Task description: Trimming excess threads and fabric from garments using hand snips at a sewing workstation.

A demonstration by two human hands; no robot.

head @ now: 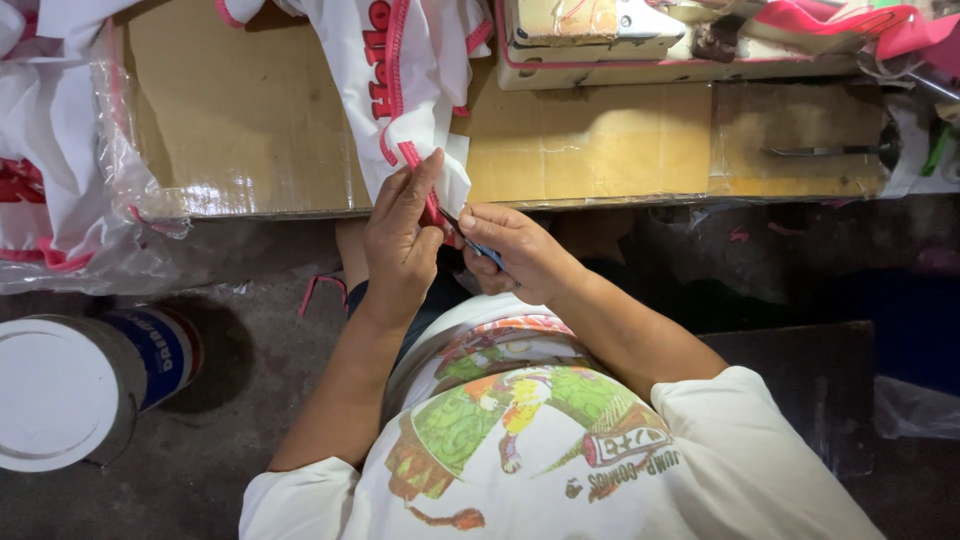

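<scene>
A white garment [405, 70] with pink trim and red print hangs over the near edge of the cardboard-covered worktable [260, 120]. My left hand [400, 240] pinches the pink trim at the garment's lower corner, just below the table edge. My right hand [510, 255] grips a small blue-handled thread snipper [478, 247], its tip against the trim beside my left fingers.
A sewing machine base [590, 45] stands at the back of the table, with pink fabric [880, 25] to its right. A dark metal tool [825, 151] lies at the right. A plastic bag of white garments [60, 170] hangs at the left, above a white-lidded can [70, 385].
</scene>
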